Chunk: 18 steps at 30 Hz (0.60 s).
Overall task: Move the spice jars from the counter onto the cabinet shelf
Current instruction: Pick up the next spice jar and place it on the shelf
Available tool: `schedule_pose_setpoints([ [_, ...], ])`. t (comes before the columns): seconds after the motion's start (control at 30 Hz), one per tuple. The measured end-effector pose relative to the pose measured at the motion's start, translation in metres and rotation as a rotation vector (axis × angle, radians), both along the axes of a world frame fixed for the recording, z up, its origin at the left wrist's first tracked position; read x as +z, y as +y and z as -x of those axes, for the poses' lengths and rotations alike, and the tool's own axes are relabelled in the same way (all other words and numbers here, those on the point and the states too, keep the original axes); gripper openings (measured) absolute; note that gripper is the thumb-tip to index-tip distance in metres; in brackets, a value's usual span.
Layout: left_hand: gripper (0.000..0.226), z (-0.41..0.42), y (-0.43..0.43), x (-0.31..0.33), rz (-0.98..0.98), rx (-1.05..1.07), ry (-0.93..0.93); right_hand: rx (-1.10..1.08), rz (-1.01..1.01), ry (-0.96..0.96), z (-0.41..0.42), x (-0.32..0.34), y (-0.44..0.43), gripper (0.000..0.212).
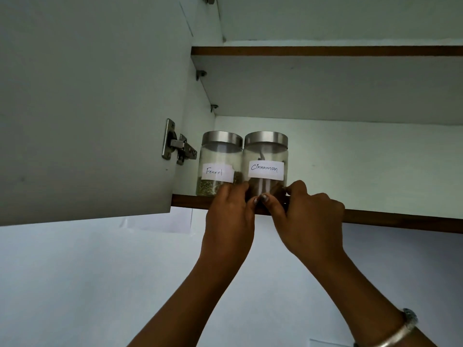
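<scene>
Pale cabinet back wall (363,159) rises behind the wood-edged cabinet shelf (375,219), where the cinnamon jar (265,159) stands upright at the front edge. Just left of it stands the fennel jar (220,159), also upright; both have steel lids and handwritten paper labels. Our left hand (229,216) grasps the cinnamon jar's lower left side and our right hand (308,219) its lower right, thumbs meeting before its base. Further left of the jar, the door (87,108) hangs open on a hinge (178,149). Above the jar runs an upper shelf (325,50); far below it, a bangle (393,336) circles our right wrist.
</scene>
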State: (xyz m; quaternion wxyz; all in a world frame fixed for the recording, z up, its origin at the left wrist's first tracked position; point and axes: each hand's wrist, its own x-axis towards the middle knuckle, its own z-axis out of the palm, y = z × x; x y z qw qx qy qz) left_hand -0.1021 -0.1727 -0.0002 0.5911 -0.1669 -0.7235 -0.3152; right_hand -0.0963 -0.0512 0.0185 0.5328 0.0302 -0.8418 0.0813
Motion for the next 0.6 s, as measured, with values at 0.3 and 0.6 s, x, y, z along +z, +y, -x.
schedule_pose_setpoints([
  [0.3, 0.014, -0.006, 0.003, 0.004, 0.033, 0.037, -0.075, -0.017, -0.017, -0.015, 0.004, -0.003, -0.004, 0.057],
  [0.6, 0.076, -0.051, 0.008, -0.029, 0.284, 0.004, -0.435, 0.138, -0.160, -0.254, -0.040, -0.046, 0.006, 0.083],
])
